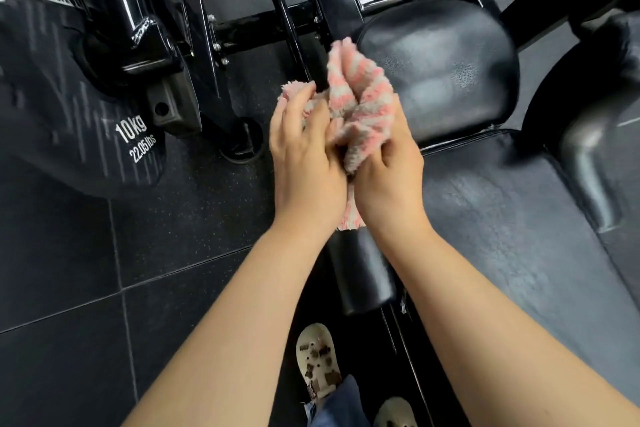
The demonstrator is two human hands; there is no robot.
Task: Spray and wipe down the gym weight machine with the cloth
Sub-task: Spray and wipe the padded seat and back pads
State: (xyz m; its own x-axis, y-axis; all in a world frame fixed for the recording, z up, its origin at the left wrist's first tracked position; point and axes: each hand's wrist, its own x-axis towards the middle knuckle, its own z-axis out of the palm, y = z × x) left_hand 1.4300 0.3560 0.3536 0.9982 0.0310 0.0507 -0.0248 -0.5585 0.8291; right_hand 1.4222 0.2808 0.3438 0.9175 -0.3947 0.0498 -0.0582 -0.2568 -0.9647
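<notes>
A fluffy pink-and-grey striped cloth [360, 100] is bunched between my two hands, held in the air above the machine. My left hand [304, 156] grips its left side, fingers curled into the folds. My right hand [391, 170] holds the right side with the thumb pressed on the fabric. A corner of the cloth hangs down between my wrists. The black weight machine's padded seat [519, 229] lies to the right, with a rounded black pad [440, 66] beyond it. No spray bottle is in view.
A black 10 kg weight plate [86, 107] hangs on the machine's arm at the left. The black steel frame [277, 10] runs across the top. A black roller pad [363, 274] sits below my wrists. My feet in pale clogs [318, 360] stand on dark rubber floor tiles [104, 288].
</notes>
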